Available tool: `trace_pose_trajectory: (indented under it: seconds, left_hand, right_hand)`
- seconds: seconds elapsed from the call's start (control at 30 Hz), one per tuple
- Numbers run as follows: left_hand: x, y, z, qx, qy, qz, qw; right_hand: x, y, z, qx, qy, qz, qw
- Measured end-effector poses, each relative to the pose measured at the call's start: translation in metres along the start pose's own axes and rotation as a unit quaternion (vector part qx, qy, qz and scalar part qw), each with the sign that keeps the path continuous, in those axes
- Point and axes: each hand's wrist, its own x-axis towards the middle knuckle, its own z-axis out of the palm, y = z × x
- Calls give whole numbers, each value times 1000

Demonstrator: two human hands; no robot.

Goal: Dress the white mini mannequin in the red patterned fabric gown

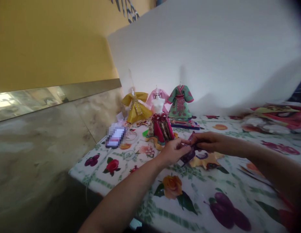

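Between my two hands is a small piece of dark purple fabric (188, 156) with a patterned trim. My left hand (173, 150) pinches its left side, and the fingers of my right hand (205, 141) close on its upper edge. Beneath the purple piece lies a gold-yellow cloth (206, 160) on the table. Just behind my left hand stands a small white mannequin (158, 105) with a bare torso. It wears a red, brown and gold skirt (162, 127) with a bow at the waist.
Behind stand miniature dresses in yellow (138, 105), pink (151, 97) and green (180, 102). A phone (115, 137) and tape rolls (130, 155) lie left on the flowered tablecloth (145, 181). Folded fabrics (283, 118) are piled at the right. A white board (201, 48) rises behind.
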Motion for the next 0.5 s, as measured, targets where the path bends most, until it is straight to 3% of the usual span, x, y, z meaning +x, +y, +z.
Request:
trace_pose_trajectory:
  seconds: [0.17, 0.5]
  left_hand:
    - [3, -3, -6, 14, 19, 10, 1000]
    - [7, -8, -7, -24, 36, -52, 998]
  right_hand:
    - [4, 16, -5, -8, 38, 11, 999]
    - [11, 30, -3, -11, 88, 50, 995]
